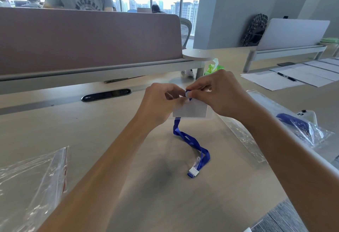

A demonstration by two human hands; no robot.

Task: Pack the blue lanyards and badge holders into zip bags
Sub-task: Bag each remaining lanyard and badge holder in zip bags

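Above the desk (110,121), left hand (161,103) and right hand (216,94) are pinching the badge holder (190,110), blue lanyard (190,140) trailing below.

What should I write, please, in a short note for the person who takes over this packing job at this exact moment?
Left hand: pinches the top edge of the badge holder, held above the desk.
Right hand: pinches the blue lanyard end at the holder's top.
The lanyard hangs down onto the desk, with its white clip lying there.
Done: one bagged lanyard lies at the right.
Left: finish handling the lanyard at the holder, then pack the set. An empty zip bag lies at the left.
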